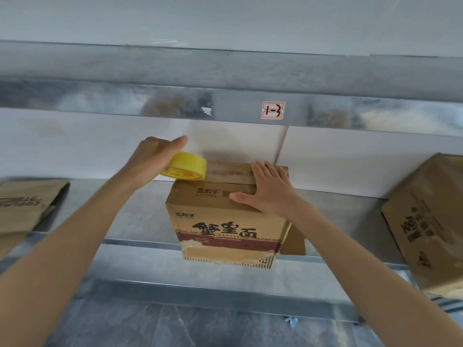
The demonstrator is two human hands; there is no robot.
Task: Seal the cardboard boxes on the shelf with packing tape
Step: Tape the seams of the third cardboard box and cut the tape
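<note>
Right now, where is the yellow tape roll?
In the head view, left of centre: the left hand holds the tape at the top left edge of the middle box, opposite the right hand lying flat on it.

Forearms (75,234) bare; left hand (152,156), right hand (270,191) — bare.

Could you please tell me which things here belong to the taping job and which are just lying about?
In use: yellow tape roll, gripped by the left hand; middle box, under the right hand.
Lying about: left box; right box; shelf label.
</note>
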